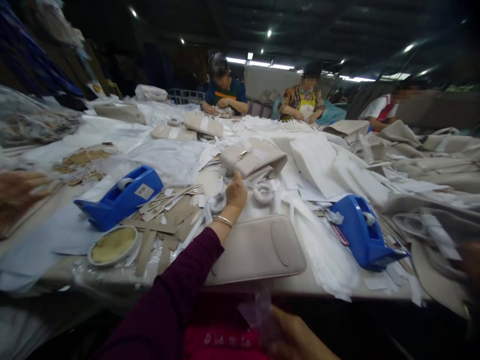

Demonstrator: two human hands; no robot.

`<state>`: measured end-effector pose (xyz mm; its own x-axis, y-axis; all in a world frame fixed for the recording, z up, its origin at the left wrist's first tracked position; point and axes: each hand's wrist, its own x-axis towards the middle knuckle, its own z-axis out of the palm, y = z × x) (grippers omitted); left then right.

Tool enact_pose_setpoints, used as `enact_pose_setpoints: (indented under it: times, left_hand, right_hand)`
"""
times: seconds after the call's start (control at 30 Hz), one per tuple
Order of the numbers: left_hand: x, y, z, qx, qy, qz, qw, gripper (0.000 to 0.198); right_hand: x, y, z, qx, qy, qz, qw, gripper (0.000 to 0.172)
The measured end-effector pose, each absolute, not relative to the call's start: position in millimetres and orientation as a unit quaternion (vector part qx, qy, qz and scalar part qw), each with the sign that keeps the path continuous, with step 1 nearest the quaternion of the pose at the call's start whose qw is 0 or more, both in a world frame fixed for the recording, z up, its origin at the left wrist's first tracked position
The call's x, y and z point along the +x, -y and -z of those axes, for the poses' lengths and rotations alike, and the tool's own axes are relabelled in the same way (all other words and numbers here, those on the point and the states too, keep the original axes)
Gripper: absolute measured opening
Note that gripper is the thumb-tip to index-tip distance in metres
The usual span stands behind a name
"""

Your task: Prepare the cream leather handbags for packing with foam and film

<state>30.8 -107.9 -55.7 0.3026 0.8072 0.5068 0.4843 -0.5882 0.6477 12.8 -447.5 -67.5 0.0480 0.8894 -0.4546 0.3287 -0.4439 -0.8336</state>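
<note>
A beige handbag (255,159) with a small gold-coloured clasp lies on the table ahead of me. My left hand (236,191), with a bracelet at the wrist, pinches this bag at its near edge. Rings wrapped in white material (263,192) sit just right of that hand. Closer to me, a flat beige bag panel (258,247) with a stitched loop rests near the table edge. Low in the view, my right hand (290,334) is closed around a crumpled translucent sheet (262,312), in front of a pink apron; it is blurred.
Blue tape dispensers stand left (125,195) and right (363,232). A round tin (113,245) and beige strips (168,215) lie at left. White sheets (318,160) and beige bags cover much of the table. Other people's hands show at the left (20,192) and right edges; co-workers sit opposite.
</note>
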Motion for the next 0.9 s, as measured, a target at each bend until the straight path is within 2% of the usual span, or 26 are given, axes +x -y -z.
enact_pose_setpoints:
  times: [0.07, 0.13, 0.2, 0.3, 0.37, 0.5, 0.63, 0.9]
  left_hand:
    - [32, 106, 55, 0.767, -0.381, -0.464, 0.226, 0.033]
    - [32, 102, 54, 0.748, -0.347, -0.502, 0.262, 0.035]
    - [31, 99, 52, 0.727, -0.323, -0.529, 0.294, 0.039]
    - [29, 96, 49, 0.709, -0.301, -0.545, 0.331, 0.043]
    - [27, 95, 46, 0.704, -0.296, -0.543, 0.348, 0.035]
    - [23, 95, 42, 0.701, -0.302, -0.537, 0.358, 0.004]
    - [22, 96, 39, 0.689, -0.285, -0.550, 0.377, 0.011]
    - [22, 77, 23, 0.602, -0.327, -0.616, 0.388, 0.013]
  right_hand:
    - [19, 459, 49, -0.688, 0.531, -0.460, 0.182, 0.009]
    - [28, 448, 21, -0.714, 0.594, -0.346, 0.136, 0.012]
    - [36, 414, -8, -0.721, 0.639, -0.211, 0.168, 0.013]
    - [45, 336, -25, -0.647, 0.708, -0.084, 0.269, 0.034]
    - [49, 287, -15, -0.630, 0.707, -0.078, 0.311, 0.038]
    - [58, 234, 25, -0.658, 0.690, -0.070, 0.294, 0.033]
    - [62, 232, 45, -0.676, 0.673, -0.067, 0.293, 0.029]
    - [64, 229, 50, -0.670, 0.665, -0.086, 0.320, 0.026]
